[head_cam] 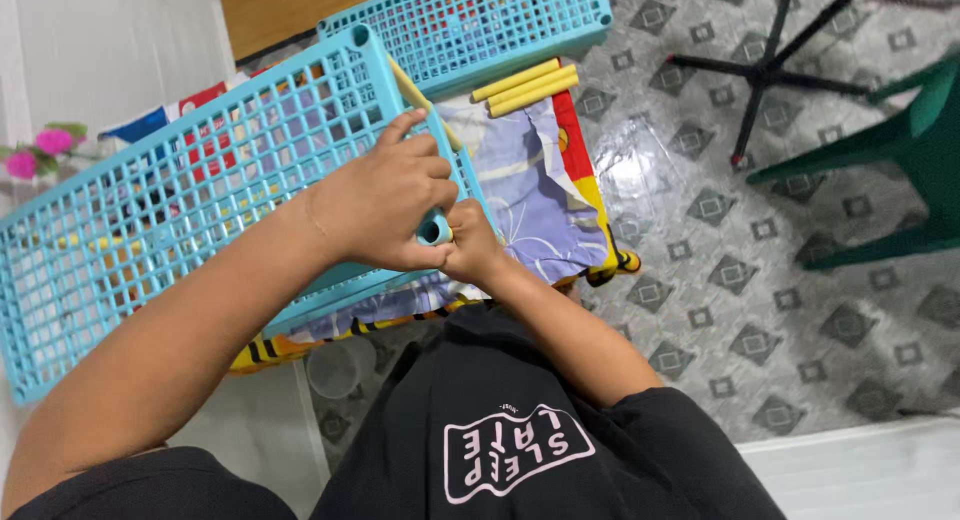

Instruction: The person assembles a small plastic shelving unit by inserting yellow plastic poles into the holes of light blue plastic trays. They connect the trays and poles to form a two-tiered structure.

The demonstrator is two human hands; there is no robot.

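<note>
My left hand [385,205] grips the near corner of a light blue plastic lattice shelf panel [170,200] that lies tilted over a small table. My right hand [468,242] pinches a small light blue tube-shaped connector [434,229] at that same corner, right under the left fingers. A yellow rod [420,100] runs along the panel's right edge. The corner itself is hidden by both hands.
A second blue lattice panel [470,25] lies at the far side, with three yellow rods [525,83] beside it on a purple and red cloth [545,195]. A green plastic chair [900,150] and a black stand base [765,70] stand on the patterned floor. Pink flowers [40,150] at left.
</note>
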